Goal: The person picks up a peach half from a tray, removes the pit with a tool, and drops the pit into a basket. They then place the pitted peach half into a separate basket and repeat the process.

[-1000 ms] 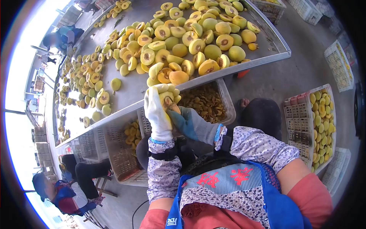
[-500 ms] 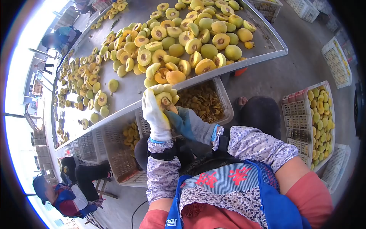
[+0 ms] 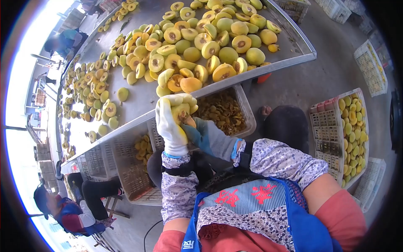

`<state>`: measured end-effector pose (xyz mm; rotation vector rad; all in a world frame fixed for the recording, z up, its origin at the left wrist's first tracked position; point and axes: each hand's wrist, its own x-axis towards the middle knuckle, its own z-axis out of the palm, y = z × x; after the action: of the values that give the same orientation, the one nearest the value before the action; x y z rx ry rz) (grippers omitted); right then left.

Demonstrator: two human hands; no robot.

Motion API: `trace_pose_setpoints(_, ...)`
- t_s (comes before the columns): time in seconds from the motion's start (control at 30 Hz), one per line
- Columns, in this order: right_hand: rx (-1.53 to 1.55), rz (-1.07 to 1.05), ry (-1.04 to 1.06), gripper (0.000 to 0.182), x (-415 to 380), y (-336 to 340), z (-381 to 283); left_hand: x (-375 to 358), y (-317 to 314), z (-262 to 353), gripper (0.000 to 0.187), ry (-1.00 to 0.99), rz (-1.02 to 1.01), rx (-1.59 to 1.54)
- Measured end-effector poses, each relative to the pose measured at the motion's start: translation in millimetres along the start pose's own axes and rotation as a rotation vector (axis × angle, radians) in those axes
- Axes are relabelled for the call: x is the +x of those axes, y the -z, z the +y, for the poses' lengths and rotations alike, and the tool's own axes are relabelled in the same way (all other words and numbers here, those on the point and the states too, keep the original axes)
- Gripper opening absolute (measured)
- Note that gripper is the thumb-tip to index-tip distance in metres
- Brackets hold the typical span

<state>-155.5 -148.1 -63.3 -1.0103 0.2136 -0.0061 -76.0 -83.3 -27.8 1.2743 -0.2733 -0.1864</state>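
My left hand (image 3: 170, 124), in a white and yellow glove, is wrapped round a halved yellow fruit (image 3: 181, 111) just below the table's near edge. Against the cut side of that fruit is my right hand (image 3: 203, 134), in a blue-grey glove, its fingers closed; whether it grips a small tool is hidden. Many halved fruits (image 3: 192, 54), green-yellow with brown centres, lie heaped on the metal table (image 3: 142, 96) beyond my hands. Below and right of the fruit I hold, a crate (image 3: 250, 119) contains brown scraps.
A crate of fruit halves (image 3: 327, 130) stands on the floor at right, with white crates (image 3: 369, 69) farther off. Under the table is another crate (image 3: 130, 168) with some fruit. A co-worker (image 3: 71, 210) sits at lower left; another person (image 3: 67, 42) is at upper left.
The fruit in my left hand has turned slightly, and my right fingers have shifted against it. The seated co-worker at lower left has moved, with an arm now raised toward the table.
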Motion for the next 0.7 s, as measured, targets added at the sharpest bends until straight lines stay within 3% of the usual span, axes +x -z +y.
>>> trace_pose_setpoints(0.1, -0.169, -0.012, -0.037, 0.042, -1.2, 2.0, 8.1, 1.9, 4.0, -3.5, 0.030, -0.078, -0.105, 0.082)
trace_pose_setpoints(0.2, 0.024, -0.014, -0.076, 0.041, -1.8, -2.8, -2.2, 3.1, -5.2, 0.4, 0.032, -0.028, -0.057, -0.013)
trace_pose_setpoints(0.27, -0.323, 0.037, -0.077, 0.042, -0.5, 2.0, -8.2, 3.1, -11.7, 1.1, 0.034, -0.163, 0.047, 0.210)
trace_pose_setpoints(0.3, -0.325, 0.033, -0.080, 0.042, 0.6, 2.0, -2.2, 4.3, -10.3, 0.8, 0.034, -0.163, 0.052, 0.210)
trace_pose_setpoints(0.37, -0.127, 0.003, -0.015, 0.049, 3.8, 1.6, 14.4, 6.9, -3.6, 2.0, 0.038, 0.135, 0.082, -0.180)
trace_pose_setpoints(0.4, -0.130, -0.003, -0.018, 0.049, -0.4, 0.0, -3.5, 9.8, 2.4, 5.8, 0.038, 0.131, 0.089, -0.181)
trace_pose_setpoints(0.47, -0.134, -0.116, -0.566, 0.065, -12.6, -1.2, -56.3, 16.2, 14.9, 16.7, 0.041, 0.180, -0.198, 0.076)
trace_pose_setpoints(0.53, -0.137, -0.140, -0.591, 0.066, -9.4, 1.0, -49.9, 19.9, 16.1, 17.1, 0.040, 0.219, -0.222, 0.101)
trace_pose_setpoints(0.6, -0.343, -0.129, -0.248, 0.058, -8.1, 0.4, -38.5, 18.3, 11.4, 9.8, 0.041, 0.133, -0.169, 0.171)
trace_pose_setpoints(0.63, -0.339, -0.127, -0.250, 0.058, -9.0, 0.0, -38.6, 14.0, 4.5, 8.0, 0.044, 0.136, -0.083, 0.103)
trace_pose_setpoints(0.67, -0.226, -0.102, -0.387, 0.058, -10.5, -1.6, -41.5, 9.2, -4.9, 7.4, 0.044, 0.140, -0.085, 0.105)
trace_pose_setpoints(0.7, -0.115, -0.078, -0.523, 0.058, -10.7, -2.5, -44.4, 5.2, -17.0, 10.0, 0.045, 0.155, 0.042, 0.002)
